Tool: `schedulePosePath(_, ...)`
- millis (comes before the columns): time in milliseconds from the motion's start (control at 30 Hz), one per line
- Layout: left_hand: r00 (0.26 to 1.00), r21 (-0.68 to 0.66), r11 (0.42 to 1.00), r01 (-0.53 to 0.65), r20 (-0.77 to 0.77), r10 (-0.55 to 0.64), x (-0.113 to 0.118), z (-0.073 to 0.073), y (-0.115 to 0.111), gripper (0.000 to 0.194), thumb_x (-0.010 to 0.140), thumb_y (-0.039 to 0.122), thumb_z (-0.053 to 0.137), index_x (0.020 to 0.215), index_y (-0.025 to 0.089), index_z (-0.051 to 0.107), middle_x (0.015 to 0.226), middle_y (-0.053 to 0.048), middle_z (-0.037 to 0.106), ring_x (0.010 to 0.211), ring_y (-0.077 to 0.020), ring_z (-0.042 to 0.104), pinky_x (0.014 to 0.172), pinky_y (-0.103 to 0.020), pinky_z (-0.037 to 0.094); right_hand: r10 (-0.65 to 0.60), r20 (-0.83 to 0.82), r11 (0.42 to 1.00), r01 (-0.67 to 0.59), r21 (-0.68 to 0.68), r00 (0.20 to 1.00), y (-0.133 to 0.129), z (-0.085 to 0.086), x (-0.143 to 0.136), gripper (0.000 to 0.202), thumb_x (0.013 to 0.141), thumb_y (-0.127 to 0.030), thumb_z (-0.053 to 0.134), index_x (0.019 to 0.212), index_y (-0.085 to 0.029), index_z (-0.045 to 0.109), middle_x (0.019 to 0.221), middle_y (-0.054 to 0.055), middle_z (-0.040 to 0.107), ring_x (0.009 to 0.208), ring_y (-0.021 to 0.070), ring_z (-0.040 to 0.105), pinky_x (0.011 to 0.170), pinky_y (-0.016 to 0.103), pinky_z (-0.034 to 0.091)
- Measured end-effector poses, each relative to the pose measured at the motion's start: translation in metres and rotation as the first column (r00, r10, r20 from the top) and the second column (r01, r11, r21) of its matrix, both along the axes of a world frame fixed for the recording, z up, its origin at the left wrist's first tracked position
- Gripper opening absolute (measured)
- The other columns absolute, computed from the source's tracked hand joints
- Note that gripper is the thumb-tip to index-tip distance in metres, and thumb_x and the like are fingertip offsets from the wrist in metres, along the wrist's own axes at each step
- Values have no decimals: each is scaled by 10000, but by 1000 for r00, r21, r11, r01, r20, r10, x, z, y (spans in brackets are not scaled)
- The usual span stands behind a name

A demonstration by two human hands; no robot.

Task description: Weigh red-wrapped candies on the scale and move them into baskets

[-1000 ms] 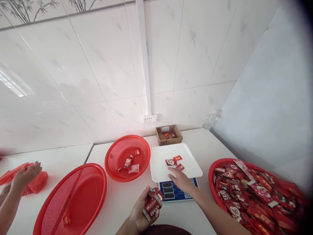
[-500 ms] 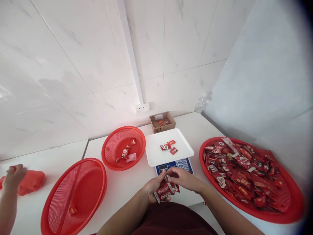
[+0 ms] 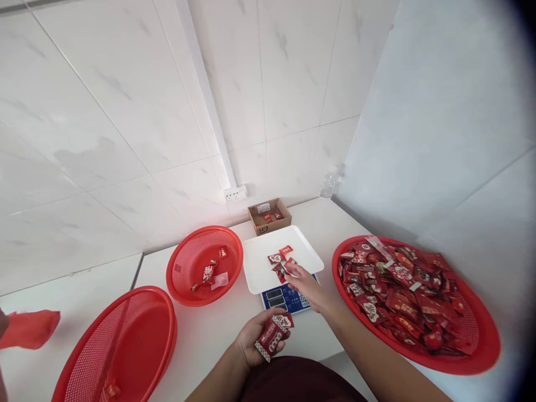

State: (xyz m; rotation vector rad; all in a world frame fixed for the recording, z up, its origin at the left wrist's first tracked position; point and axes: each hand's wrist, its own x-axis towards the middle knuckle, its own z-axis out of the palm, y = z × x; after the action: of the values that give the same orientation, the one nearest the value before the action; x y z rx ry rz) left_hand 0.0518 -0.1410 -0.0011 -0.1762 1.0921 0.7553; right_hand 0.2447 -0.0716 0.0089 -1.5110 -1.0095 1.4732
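Note:
My left hand point(image 3: 255, 338) is closed around a few red snack packets point(image 3: 270, 338) with checkered edges, held low in front of my body. Over the near part of the white scale tray point(image 3: 255, 273), my right hand point(image 3: 304, 285) reaches with its fingers stretched out. A dark red packet point(image 3: 279, 273) lies at its fingertips, partly covered by them. Beside it on the tray rest other small red packets point(image 3: 275, 258). Below the tray shows the scale's blue keypad point(image 3: 295, 300), partly hidden by my right hand.
A large red basket point(image 3: 488, 340) heaped with red packets stands on the right. Two red baskets point(image 3: 204, 302) point(image 3: 172, 318) with few packets are on the left. A small cardboard box point(image 3: 274, 225) sits behind the tray. Far left, a person's hand point(image 3: 2, 322) is beside a red bag point(image 3: 31, 329).
My right hand has moved from my left hand up to the tray, where another packet now lies. My left hand still holds packets. The red bag at far left has shifted left.

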Motion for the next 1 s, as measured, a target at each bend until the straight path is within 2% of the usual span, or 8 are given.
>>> schedulePosePath(67, 998, -9, 1000, 28, 50, -27, -2, 1, -1, 281, 924, 298, 370, 1170, 292, 506, 713, -29, 678, 727, -260, 698, 355, -259, 467, -10, 141, 996, -3, 90, 990, 0, -4, 2, 527, 665, -373, 652, 1164, -245, 542, 1335, 68, 506, 1215, 248, 470, 993, 395, 374)
schedulePosePath(133, 995, 16, 998, 62, 71, -63, -4, 2, -3, 297, 926, 288, 361, 1195, 316, 485, 727, -24, 679, 722, -251, 697, 360, -247, 460, 70, 156, 994, -83, 76, 985, -12, -4, 3, 510, 678, -401, 646, 1148, -224, 558, 1298, 86, 535, 1197, 254, 483, 1002, 407, 362)
schedulePosePath(233, 989, 116, 985, 129, 51, -136, -2, 6, -5, 297, 931, 281, 347, 1185, 343, 490, 709, -2, 666, 669, -211, 688, 372, -211, 440, 269, -107, 956, -278, -89, 957, -42, 4, 2, 478, 733, -484, 596, 1118, -202, 571, 1125, 102, 628, 1029, 227, 587, 886, 397, 448)
schedulePosePath(333, 962, 229, 936, 266, -8, -272, 5, 13, -3, 252, 902, 259, 436, 1130, 314, 527, 660, 15, 636, 539, -134, 635, 367, -137, 379, 335, -332, 910, -395, -129, 882, -70, 17, 1, 475, 763, -531, 562, 1140, -242, 561, 1088, 73, 638, 929, 183, 614, 799, 360, 480)
schedulePosePath(467, 910, 282, 868, 409, -55, -411, 18, 20, -1, 280, 738, 232, 676, 991, 214, 557, 600, 21, 589, 390, -53, 479, 329, -100, 277, 299, -330, 924, -358, -133, 895, -88, 28, -1, 475, 729, -519, 610, 1117, -247, 584, 1069, 60, 637, 909, 167, 613, 769, 322, 483)
schedulePosePath(667, 829, 281, 782, 556, -125, -545, 28, 23, 1, 353, 670, 330, 732, 922, 205, 519, 576, 48, 539, 372, -22, 372, 344, -109, 201, 230, -189, 956, -258, -137, 955, -95, 22, -1, 404, 678, -419, 661, 987, -161, 627, 885, 61, 664, 759, 142, 606, 664, 274, 473)
schedulePosePath(833, 807, 252, 768, 590, -137, -575, 32, 21, -1, 352, 666, 330, 733, 907, 205, 509, 537, 59, 508, 368, -24, 347, 350, -115, 174, 172, -143, 964, -196, -178, 975, -102, 14, 0, 307, 673, -392, 657, 858, -159, 579, 683, -10, 606, 556, 88, 543, 521, 229, 421)
schedulePosePath(1000, 823, 228, 791, 567, -126, -553, 34, 19, -1, 330, 700, 322, 711, 938, 198, 519, 554, 50, 524, 373, -29, 370, 343, -108, 207, 132, -176, 965, -167, -203, 976, -106, 8, 5, 297, 646, -399, 674, 775, -177, 526, 580, -52, 566, 497, 77, 527, 517, 229, 425)
